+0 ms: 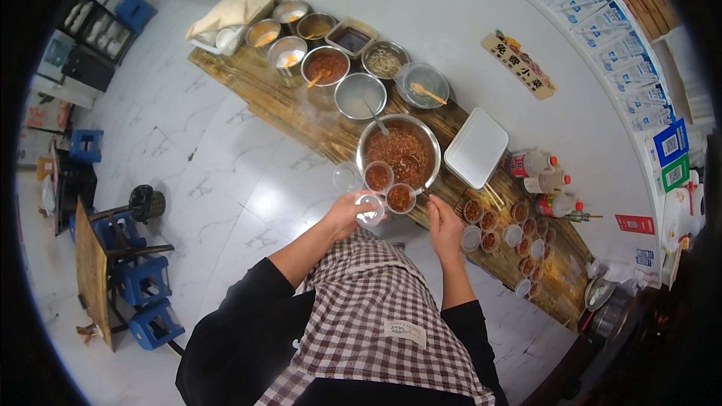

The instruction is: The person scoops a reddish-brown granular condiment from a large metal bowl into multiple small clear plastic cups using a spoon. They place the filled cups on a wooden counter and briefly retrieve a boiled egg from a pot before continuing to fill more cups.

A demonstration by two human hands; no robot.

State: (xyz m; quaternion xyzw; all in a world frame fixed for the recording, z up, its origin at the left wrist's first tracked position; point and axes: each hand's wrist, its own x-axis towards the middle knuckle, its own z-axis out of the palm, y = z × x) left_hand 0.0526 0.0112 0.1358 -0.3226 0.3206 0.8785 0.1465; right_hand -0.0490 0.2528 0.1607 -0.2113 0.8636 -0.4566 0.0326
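A steel mixing bowl (436, 152) filled with chopped red chili sauce (389, 146) stands on the wooden table before me. My right hand (445, 225) grips the thin handle of a ladle (422, 189), whose head lies in the sauce. Between thumb and fingers, my left hand (343, 217) holds a small clear plastic container (369, 215); whether it is a cup or a lid is unclear. Two clear cups of red sauce, one cup (378, 176) and a nearer cup (400, 198), sit at the bowl's near side. Left of them is an empty-looking clear cup (346, 177).
Along the wooden table (293, 118) stand several steel bowls, including one of cloudy liquid (360, 93), and a dark sauce tub (351, 38). To the right are a white lidded box (476, 146), several filled sauce cups (489, 220) and plastic bottles (533, 163). Blue stools (141, 279) stand left.
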